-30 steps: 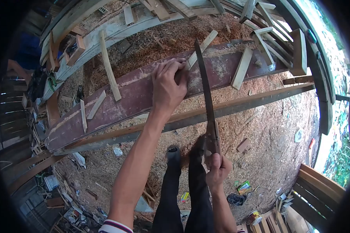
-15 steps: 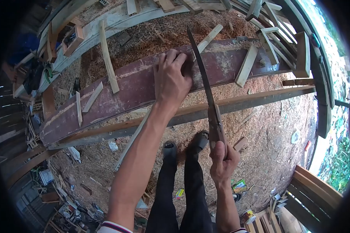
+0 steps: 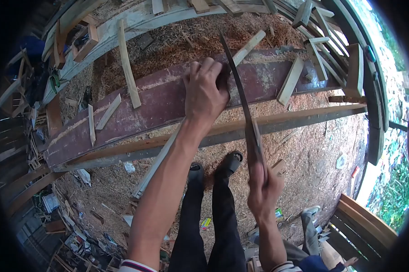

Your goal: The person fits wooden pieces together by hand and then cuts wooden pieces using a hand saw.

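My right hand point(image 3: 264, 188) is wrapped round the wooden handle of a handsaw point(image 3: 241, 90). Its narrow dark blade points away from me and passes just right of my left hand. My left hand point(image 3: 206, 93) is closed over the dark red plank point(image 3: 154, 102), fingers curled down; what lies under them is hidden. Beside the blade, a pale wood strip point(image 3: 250, 46) sticks out on the plank's far side. Another pale strip point(image 3: 155, 165) runs from below my left forearm toward me; I cannot tell whether the two are one piece.
Short wood offcuts point(image 3: 290, 81) lie on the plank. A long timber beam point(image 3: 299, 120) runs along its near side. Shavings cover the ground point(image 3: 313, 149). Another person's leg point(image 3: 309, 231) shows at lower right, near a wooden slatted frame point(image 3: 363, 222). Scrap wood is piled at lower left.
The saw and my right hand have shifted slightly toward me. My left hand stays closed at nearly the same spot on the plank. Another person's leg and foot have come into view at lower right.
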A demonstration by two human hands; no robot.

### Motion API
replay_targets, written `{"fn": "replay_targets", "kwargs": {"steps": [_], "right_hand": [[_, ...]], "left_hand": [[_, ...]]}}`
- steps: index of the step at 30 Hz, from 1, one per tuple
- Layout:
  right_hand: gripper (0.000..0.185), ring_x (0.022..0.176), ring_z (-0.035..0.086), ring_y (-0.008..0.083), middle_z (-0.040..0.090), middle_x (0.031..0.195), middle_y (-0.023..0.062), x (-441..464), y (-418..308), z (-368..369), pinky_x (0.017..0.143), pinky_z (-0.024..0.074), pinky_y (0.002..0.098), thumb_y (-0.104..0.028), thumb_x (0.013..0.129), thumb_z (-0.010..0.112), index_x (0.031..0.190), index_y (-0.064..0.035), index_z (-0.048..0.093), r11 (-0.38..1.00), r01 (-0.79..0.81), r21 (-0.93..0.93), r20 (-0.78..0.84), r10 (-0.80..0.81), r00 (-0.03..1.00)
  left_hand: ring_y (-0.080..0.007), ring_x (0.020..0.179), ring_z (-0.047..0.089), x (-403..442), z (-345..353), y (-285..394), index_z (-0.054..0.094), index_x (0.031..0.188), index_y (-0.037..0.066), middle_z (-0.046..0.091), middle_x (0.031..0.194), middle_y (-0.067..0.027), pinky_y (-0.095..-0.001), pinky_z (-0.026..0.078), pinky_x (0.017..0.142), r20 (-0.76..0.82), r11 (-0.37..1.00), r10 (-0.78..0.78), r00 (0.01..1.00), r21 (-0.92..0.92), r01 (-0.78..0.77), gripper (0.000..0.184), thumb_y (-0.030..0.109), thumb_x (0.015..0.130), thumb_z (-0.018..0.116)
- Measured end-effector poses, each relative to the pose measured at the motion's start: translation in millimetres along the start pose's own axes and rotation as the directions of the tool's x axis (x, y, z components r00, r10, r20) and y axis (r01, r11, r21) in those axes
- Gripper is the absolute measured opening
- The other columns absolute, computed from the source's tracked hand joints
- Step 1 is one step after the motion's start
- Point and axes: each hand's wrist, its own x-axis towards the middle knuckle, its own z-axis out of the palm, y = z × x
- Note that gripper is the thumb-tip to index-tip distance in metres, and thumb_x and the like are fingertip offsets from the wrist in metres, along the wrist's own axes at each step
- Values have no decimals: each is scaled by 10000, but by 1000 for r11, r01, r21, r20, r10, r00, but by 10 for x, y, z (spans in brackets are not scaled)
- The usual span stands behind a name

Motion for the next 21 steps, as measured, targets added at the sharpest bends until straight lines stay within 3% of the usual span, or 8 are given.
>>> {"fn": "replay_targets", "kwargs": {"steps": [1, 4, 10, 12, 16, 18, 21], "right_hand": [[479, 502, 435, 75, 470, 532, 14, -67, -11, -34, 460, 306, 291, -341, 997, 514, 698, 31, 554, 998, -52, 34, 9, 51, 999], [475, 497, 437, 72, 474, 527, 15, 29, -123, -107, 454, 306, 290, -341, 994, 516, 705, 33, 556, 987, -145, -63, 65, 149, 987], [437, 487, 433, 72, 470, 519, 11, -58, -118, -255, 456, 320, 293, -329, 995, 514, 738, 18, 584, 994, -100, -54, 84, 104, 991], [400, 493, 446, 76, 474, 528, 22, -87, -121, -178, 466, 332, 287, -305, 996, 514, 779, 18, 604, 992, -114, -57, 64, 117, 991], [382, 495, 465, 83, 485, 532, 16, -97, 20, -187, 476, 347, 274, -303, 996, 517, 795, 11, 603, 993, -95, -69, 91, 101, 991], [387, 496, 464, 82, 487, 536, 16, -142, -29, -179, 475, 345, 273, -307, 997, 517, 792, 11, 601, 994, -108, -30, 71, 110, 991], [402, 500, 465, 76, 498, 546, 12, -118, -214, -165, 472, 340, 272, -313, 999, 516, 785, 16, 602, 989, -148, 20, 59, 146, 987]], "left_hand": [[-280, 965, 513, 28, -14, -12, 636, 927, 15, 564, 981, -95, -446, 380, 941, -8, 1000, -2, 1000, 1, 2, 159, 102, 799, 670], [-272, 936, 499, 15, -3, -27, 632, 910, 18, 550, 952, -92, -444, 383, 914, 84, 996, -52, 995, -66, 58, 147, 128, 822, 675], [-265, 935, 492, -18, 22, 19, 633, 902, 32, 534, 930, -82, -430, 375, 888, -18, 997, 80, 997, 14, -80, 106, 128, 860, 650], [-286, 883, 486, -10, 44, 26, 601, 898, 29, 518, 911, -97, -432, 361, 813, -77, 996, 82, 994, 37, -80, 143, 169, 889, 626], [-301, 905, 484, 26, 5, 14, 591, 902, 27, 518, 931, -106, -437, 358, 834, -29, 997, 67, 997, 40, -66, 146, 168, 884, 626], [-288, 994, 487, 10, -27, 30, 621, 973, 32, 528, 984, -86, -446, 354, 914, 52, 998, 49, 997, 40, -51, 163, 141, 854, 636], [-286, 999, 489, 7, 7, 38, 618, 975, 39, 533, 985, -90, -446, 350, 921, 0, 998, 33, 999, 54, -33, 164, 125, 837, 640]]}}
